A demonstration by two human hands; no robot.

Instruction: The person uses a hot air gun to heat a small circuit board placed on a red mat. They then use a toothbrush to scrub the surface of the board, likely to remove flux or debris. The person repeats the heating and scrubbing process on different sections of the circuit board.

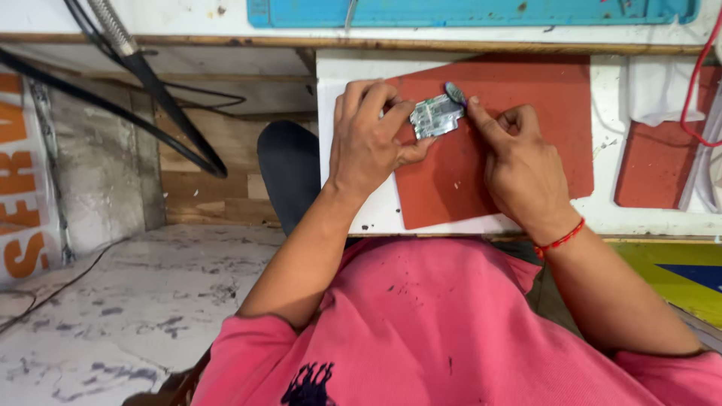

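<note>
Head view: your two hands work on a small shiny part on a red mat.

Your left hand [368,139] is curled over the small silver part [435,116], with the thumb under it and the fingers bent tight on its left edge, so I think you hold it that way to keep it from sliding. The part lies near the top of the red mat [526,128], which sits on the white bench [361,210] right in front of you, likely so the part has a soft, flat place to rest. Your right hand [519,162] is mostly closed, with one finger stretched out, and it pins a little dark round piece [455,92] against the part's top right corner. A red string [560,239] is tied on that wrist.
</note>
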